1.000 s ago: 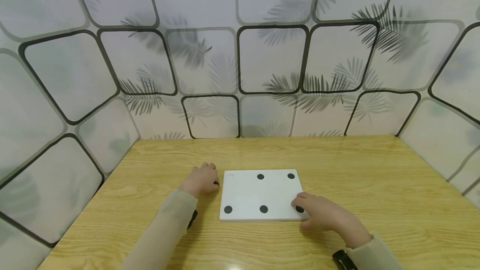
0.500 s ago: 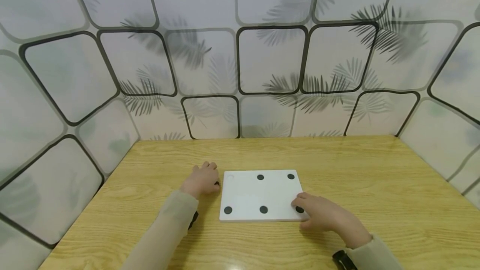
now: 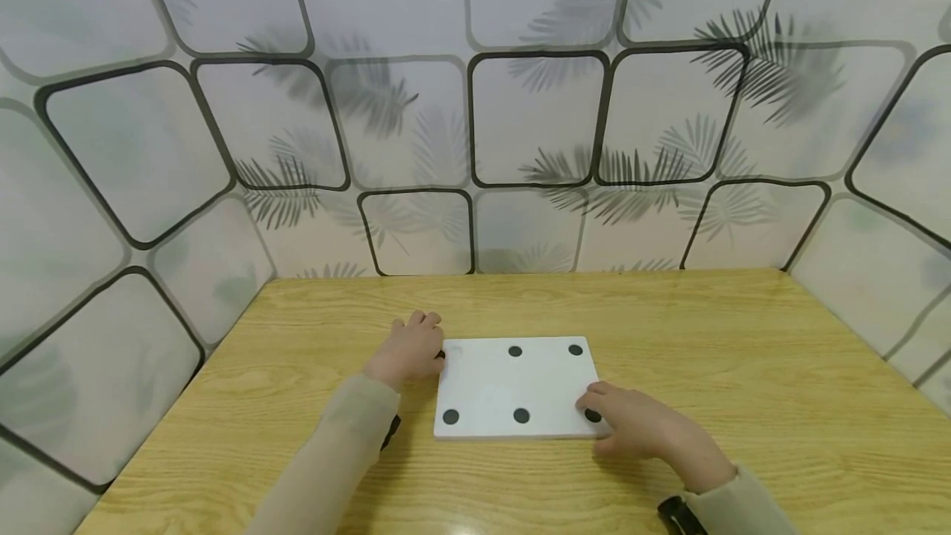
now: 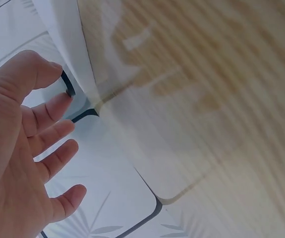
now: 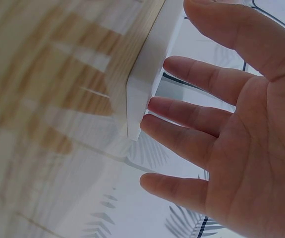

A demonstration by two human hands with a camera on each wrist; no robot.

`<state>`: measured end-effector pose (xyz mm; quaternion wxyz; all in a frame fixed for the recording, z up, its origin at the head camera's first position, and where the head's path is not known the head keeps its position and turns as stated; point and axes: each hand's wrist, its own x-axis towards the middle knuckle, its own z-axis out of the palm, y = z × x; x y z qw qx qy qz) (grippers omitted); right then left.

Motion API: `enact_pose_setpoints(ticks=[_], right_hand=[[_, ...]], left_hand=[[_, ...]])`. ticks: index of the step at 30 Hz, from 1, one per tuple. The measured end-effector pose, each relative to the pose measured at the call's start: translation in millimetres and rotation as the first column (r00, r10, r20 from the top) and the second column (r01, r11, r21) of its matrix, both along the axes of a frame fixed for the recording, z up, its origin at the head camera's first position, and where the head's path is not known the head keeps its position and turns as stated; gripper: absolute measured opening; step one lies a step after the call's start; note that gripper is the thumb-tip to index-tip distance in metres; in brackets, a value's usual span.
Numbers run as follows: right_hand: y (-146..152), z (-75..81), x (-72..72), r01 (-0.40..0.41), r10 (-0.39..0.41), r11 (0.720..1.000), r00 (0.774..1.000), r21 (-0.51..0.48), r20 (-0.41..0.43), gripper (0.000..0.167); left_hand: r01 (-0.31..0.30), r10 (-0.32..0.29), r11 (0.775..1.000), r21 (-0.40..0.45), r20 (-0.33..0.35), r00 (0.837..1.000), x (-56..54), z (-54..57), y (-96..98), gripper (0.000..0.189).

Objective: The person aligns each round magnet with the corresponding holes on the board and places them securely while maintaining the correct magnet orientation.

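Note:
A white rectangular board (image 3: 483,386) lies flat on the table, bearing several black discs (image 3: 522,416). A faint pale round mark shows at its far left corner. Beside that corner, my left hand (image 3: 411,347) pinches a black disc (image 4: 68,83) between thumb and index finger, seen edge-on in the left wrist view; the other fingers are loosely bent. My right hand (image 3: 642,428) rests at the board's near right corner, partly covering the black disc (image 3: 593,415) there. In the right wrist view its fingers (image 5: 182,141) are extended, several tips at the board's edge.
The board stands on a wood-grain table (image 3: 743,370). Patterned panels (image 3: 535,118) with dark outlines and leaf prints rise behind it and on both sides. A black band (image 3: 679,514) is on the right wrist.
My left hand has moved right and slightly away from me with the black disc, reaching the board's far left corner. The right hand and the board have stayed in place.

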<state>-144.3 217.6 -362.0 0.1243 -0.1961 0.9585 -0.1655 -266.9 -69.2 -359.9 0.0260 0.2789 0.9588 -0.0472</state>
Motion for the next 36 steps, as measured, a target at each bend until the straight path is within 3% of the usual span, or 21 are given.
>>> enact_pose_setpoints(ticks=[6, 22, 36], right_hand=[[0.0, -0.6, -0.6, 0.01, -0.01, 1.0, 1.0, 0.004, 0.0, 0.042], [-1.1, -0.3, 0.0, -0.005, 0.005, 1.0, 1.0, 0.012, -0.021, 0.042], [-1.4, 1.7, 2.2, 0.021, -0.021, 1.0, 1.0, 0.018, -0.015, 0.043]], left_hand=[[0.03, -0.03, 1.0, -0.004, -0.022, 0.999, -2.1, 1.3, 8.0, 0.012], [-0.022, 0.022, 1.0, 0.0, 0.033, 0.999, -8.1, 1.2, 22.4, 0.02], [-0.055, 0.055, 0.998, -0.004, 0.053, 0.997, -11.4, -7.1, 26.4, 0.027]])
